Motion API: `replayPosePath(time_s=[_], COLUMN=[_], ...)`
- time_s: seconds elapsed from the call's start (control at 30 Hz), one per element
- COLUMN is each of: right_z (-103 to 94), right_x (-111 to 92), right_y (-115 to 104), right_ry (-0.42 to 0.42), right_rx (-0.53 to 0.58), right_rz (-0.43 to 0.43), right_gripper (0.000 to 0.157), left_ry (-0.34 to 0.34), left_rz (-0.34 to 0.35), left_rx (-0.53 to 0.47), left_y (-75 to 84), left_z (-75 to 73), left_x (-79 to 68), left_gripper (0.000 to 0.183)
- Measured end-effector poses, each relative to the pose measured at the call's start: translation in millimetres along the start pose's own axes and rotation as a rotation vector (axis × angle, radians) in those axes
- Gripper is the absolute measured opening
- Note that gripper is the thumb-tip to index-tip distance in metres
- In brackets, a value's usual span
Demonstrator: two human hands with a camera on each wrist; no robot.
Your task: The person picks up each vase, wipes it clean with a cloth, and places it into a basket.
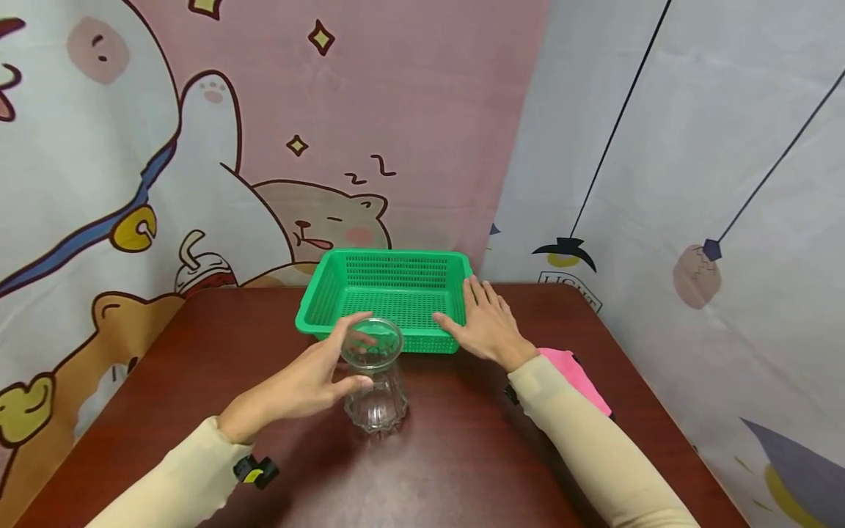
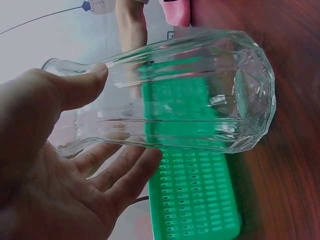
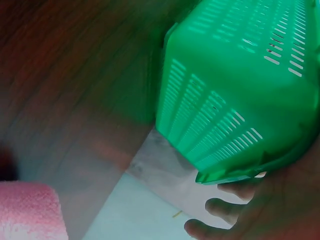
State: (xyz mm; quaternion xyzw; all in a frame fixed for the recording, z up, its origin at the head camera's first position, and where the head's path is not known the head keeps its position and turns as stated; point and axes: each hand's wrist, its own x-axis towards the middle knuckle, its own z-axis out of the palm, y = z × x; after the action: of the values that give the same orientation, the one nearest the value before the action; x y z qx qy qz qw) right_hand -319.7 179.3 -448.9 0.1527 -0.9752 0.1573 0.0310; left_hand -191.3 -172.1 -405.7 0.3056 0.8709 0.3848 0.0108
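Observation:
A clear glass vase [image 1: 378,400] with a flared rim and faceted base is upright in front of the basket. My left hand [image 1: 306,378] holds it loosely near the neck, thumb on the near side and fingers behind; the left wrist view shows the thumb over the glass [image 2: 190,100]. Whether its base touches the table cannot be told. The green plastic basket [image 1: 396,342] sits at the back of the table. My right hand [image 1: 488,326] rests at its right front corner with fingers extended along the rim; the right wrist view shows the basket's slotted side [image 3: 210,115].
A pink cloth-like item [image 1: 574,374] with dark edges lies on the right, partly behind my right forearm. The dark red-brown table [image 1: 449,455] backs onto a printed cartoon curtain [image 1: 422,125].

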Motion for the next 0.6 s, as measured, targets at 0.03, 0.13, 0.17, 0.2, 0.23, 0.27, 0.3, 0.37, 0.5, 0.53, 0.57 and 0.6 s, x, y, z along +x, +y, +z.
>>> replayPosePath(time_s=[0.03, 0.13, 0.17, 0.2, 0.23, 0.27, 0.3, 0.37, 0.5, 0.53, 0.57, 0.6], right_z=[0.1, -0.2, -0.6, -1.0, -1.0, -1.0, -0.9, -0.7, 1.0, 1.5, 2.1, 2.5], right_x=[0, 0, 1, 1, 1, 2, 2, 2, 2, 1, 1, 0], right_y=[0, -2, -2, -3, -3, -3, -4, -4, -4, -3, -3, -3], right_ry=[0.0, 0.008, 0.01, 0.012, 0.015, 0.016, 0.018, 0.02, 0.026, 0.029, 0.031, 0.031], right_rx=[-0.006, -0.025, -0.03, -0.035, -0.035, -0.034, -0.034, -0.034, -0.03, -0.027, -0.026, -0.024], right_rz=[0.0, -0.004, -0.004, -0.005, -0.005, -0.006, -0.007, -0.007, -0.007, -0.006, -0.006, -0.006], right_gripper=[0.123, 0.122, 0.121, 0.121, 0.121, 0.121, 0.12, 0.12, 0.118, 0.118, 0.118, 0.118], left_ry=[-0.003, -0.011, -0.013, -0.012, -0.01, -0.007, -0.004, 0.008, 0.045, 0.055, 0.065, 0.073], left_rz=[-0.005, -0.019, -0.023, -0.026, -0.028, -0.03, -0.03, -0.029, -0.028, -0.03, -0.034, -0.04], left_rx=[0.001, -0.004, -0.005, -0.006, -0.007, -0.007, -0.003, -0.001, 0.009, 0.007, 0.003, -0.003], left_y=[0.0, 0.0, -0.1, -0.2, -0.3, -0.3, -0.4, -0.4, -0.2, -0.2, -0.6, -1.2], left_z=[-0.5, -2.2, -2.7, -3.2, -3.5, -3.7, -3.6, -2.5, 2.2, 3.6, 5.2, 6.9], left_x=[-0.3, -0.8, -0.7, -0.7, -0.6, -0.5, -0.3, 0.0, -0.6, -1.3, -2.3, -3.3], left_gripper=[0.102, 0.102, 0.102, 0.102, 0.102, 0.102, 0.103, 0.104, 0.11, 0.112, 0.114, 0.115])
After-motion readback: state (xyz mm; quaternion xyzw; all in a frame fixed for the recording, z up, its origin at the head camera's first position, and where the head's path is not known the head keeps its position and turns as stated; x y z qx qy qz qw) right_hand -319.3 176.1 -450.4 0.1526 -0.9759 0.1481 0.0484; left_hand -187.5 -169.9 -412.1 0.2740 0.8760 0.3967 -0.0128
